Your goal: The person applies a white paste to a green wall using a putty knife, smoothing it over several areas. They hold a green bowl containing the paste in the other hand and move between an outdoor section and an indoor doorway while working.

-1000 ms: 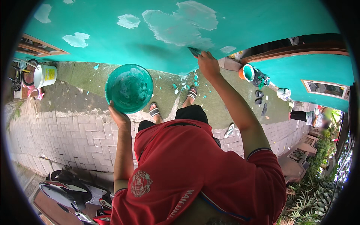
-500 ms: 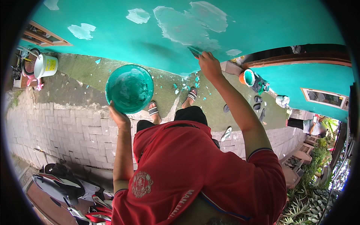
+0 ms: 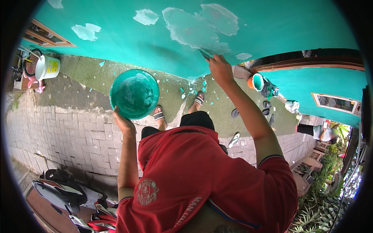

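My left hand (image 3: 122, 121) grips the rim of a green plastic bowl (image 3: 134, 94) smeared inside with pale putty. My right hand (image 3: 220, 70) is closed on a putty knife (image 3: 204, 54) whose blade lies at the turquoise wall (image 3: 132, 54), on the lower edge of a large pale filler patch (image 3: 194, 27). Smaller pale patches (image 3: 145, 16) dot the wall nearby. Turquoise flakes (image 3: 182, 90) are scattered on the concrete below, by my sandalled feet.
A white bucket (image 3: 47, 67) stands at the left, an orange-white bucket (image 3: 257, 81) at the right. Loose sandals (image 3: 266, 110) lie on the concrete. A motorbike (image 3: 64, 196) is behind me, lower left. Another person (image 3: 316, 132) is at the far right, near planters (image 3: 311, 163) and plants.
My right hand with the putty knife has moved slightly right and down along the wall. The bowl has shifted a little downward in view. The view has shifted slightly.
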Motion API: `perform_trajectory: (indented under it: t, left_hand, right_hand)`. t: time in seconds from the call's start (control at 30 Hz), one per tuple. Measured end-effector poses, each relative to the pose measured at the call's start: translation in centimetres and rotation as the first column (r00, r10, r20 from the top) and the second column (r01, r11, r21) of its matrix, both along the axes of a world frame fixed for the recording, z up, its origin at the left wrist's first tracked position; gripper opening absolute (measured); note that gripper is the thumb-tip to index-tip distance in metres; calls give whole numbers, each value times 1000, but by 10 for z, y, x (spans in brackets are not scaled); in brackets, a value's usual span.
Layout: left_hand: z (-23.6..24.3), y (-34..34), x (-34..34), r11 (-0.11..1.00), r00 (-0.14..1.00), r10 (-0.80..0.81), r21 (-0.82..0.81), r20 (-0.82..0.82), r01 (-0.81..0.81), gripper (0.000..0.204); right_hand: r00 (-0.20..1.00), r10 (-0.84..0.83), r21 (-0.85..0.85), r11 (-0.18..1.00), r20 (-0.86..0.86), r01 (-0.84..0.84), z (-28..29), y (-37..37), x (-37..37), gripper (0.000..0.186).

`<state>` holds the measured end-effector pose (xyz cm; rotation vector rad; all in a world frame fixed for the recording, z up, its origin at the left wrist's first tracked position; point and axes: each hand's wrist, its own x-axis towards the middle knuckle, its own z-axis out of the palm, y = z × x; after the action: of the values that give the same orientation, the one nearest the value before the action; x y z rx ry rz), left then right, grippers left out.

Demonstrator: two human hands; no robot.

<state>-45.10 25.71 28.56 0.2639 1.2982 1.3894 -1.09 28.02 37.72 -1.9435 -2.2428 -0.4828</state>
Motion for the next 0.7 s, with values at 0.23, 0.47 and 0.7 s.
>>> perform_trajectory:
  t: [0.23,0.47,0.7]
  left_hand:
    - [0,4,1,1000,1000,-22,21,-14,22,57]
    - [-6,3,0,1000,1000,7,30,13,-7,59]
    - [2,8,4,998,998,-62,8,7,62,60]
  right_hand:
    - [996,-54,22,998,66,52,0,19,2,6]
    - [998,-51,106,993,-44,56,53,-17,2,9]
    - [998,-50,18,999,41,49,-9,-9,20,7]
